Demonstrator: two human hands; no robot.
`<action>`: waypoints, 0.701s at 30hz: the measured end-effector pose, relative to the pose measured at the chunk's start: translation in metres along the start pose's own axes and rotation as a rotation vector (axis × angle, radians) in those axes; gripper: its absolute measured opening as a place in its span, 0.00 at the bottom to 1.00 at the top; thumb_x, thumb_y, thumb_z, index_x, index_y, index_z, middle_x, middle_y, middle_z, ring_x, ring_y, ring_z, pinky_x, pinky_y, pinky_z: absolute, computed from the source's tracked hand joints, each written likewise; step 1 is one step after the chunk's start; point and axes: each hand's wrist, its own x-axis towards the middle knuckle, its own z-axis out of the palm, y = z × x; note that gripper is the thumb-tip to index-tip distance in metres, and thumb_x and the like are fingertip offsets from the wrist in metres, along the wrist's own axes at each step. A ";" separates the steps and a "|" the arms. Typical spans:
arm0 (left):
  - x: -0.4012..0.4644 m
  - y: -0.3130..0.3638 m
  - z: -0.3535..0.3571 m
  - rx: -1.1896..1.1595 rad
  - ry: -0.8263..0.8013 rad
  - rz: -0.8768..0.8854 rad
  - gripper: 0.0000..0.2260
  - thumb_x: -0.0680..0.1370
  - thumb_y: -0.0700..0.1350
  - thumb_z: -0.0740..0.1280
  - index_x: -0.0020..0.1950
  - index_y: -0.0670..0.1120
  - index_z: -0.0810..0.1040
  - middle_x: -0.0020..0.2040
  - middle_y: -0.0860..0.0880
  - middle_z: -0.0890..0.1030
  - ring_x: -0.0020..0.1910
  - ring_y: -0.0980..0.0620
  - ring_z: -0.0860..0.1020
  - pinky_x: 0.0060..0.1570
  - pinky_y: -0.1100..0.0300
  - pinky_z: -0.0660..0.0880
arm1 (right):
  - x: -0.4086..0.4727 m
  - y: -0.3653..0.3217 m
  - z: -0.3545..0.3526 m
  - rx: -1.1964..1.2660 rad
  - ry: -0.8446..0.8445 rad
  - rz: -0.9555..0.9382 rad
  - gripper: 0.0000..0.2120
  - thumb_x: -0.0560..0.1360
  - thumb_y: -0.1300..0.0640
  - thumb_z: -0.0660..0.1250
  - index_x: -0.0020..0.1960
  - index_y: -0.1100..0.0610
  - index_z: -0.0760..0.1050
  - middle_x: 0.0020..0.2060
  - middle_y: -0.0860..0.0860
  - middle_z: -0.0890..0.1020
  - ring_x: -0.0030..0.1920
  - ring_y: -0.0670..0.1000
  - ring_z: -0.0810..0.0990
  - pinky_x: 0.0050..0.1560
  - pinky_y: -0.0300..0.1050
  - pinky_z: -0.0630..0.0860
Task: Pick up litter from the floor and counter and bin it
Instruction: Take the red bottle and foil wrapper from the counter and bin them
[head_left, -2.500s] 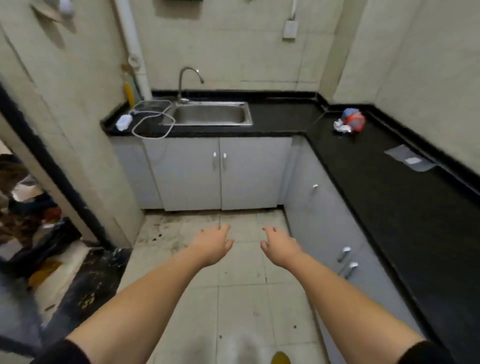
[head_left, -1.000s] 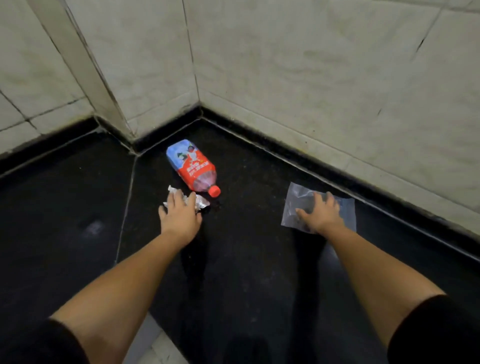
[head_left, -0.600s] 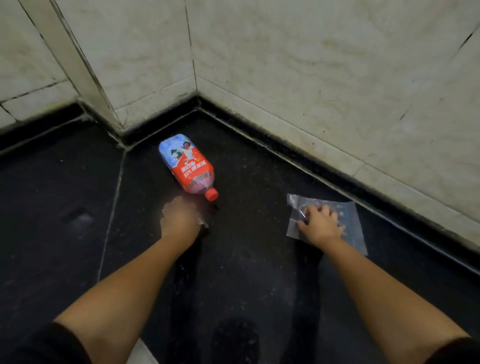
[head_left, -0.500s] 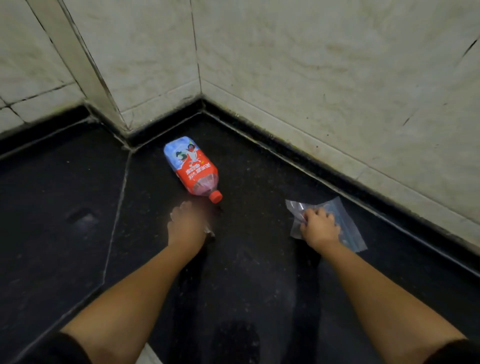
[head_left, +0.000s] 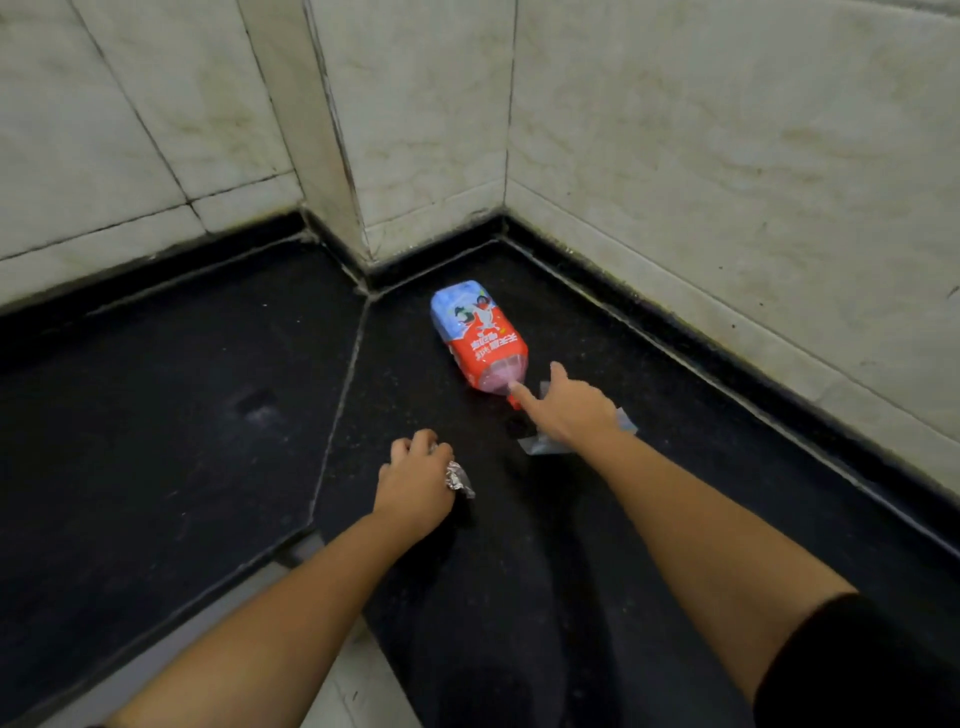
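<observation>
Two bare forearms reach in from the near edge over a black counter (head_left: 156, 415), dark sleeve (head_left: 857, 670) on the right arm. A strip of pale cabinet front shows below the counter's near edge.

Left hand (head_left: 413, 486) is nearest, knuckles up, fingers curled tight around a crumpled foil wrapper (head_left: 458, 480); a bit of foil sticks out at the thumb side. Hand sits just right of the seam where the two counter slabs meet, low over the surface; contact with the counter not clear.

Right hand (head_left: 566, 410) is farther in, toward the back corner. Index finger and thumb spread apart and stretched at the bottle, fingertip touching the neck by the red cap. Remaining fingers pin a clear plastic bag (head_left: 540, 444) under the palm; bag edges poke out below the hand and at its right side.

Bottle (head_left: 478, 335) lies on its side near the back corner of the counter, red and blue label, cap end toward the person, base toward the corner.

Farthest: pale tiled walls (head_left: 701, 156) with a jutting pillar at the corner.
</observation>
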 end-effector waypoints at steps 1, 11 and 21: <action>-0.004 -0.007 -0.002 -0.012 0.009 -0.013 0.16 0.76 0.41 0.62 0.64 0.47 0.71 0.71 0.47 0.63 0.68 0.42 0.62 0.61 0.45 0.72 | 0.006 -0.012 0.004 -0.012 -0.019 0.010 0.38 0.74 0.32 0.56 0.74 0.56 0.58 0.65 0.61 0.74 0.64 0.62 0.74 0.61 0.54 0.71; -0.059 -0.084 -0.018 -0.104 0.078 -0.196 0.14 0.75 0.42 0.63 0.61 0.47 0.72 0.71 0.48 0.63 0.69 0.41 0.61 0.61 0.44 0.72 | -0.003 -0.051 0.030 0.089 -0.002 0.043 0.23 0.74 0.47 0.60 0.63 0.59 0.72 0.61 0.61 0.78 0.60 0.63 0.76 0.58 0.51 0.73; -0.148 -0.087 -0.045 -0.177 0.238 -0.294 0.13 0.75 0.45 0.64 0.59 0.47 0.73 0.70 0.49 0.65 0.67 0.42 0.64 0.59 0.46 0.74 | -0.126 -0.090 0.023 0.143 -0.119 -0.284 0.18 0.73 0.47 0.59 0.52 0.58 0.78 0.54 0.60 0.82 0.54 0.61 0.80 0.51 0.47 0.75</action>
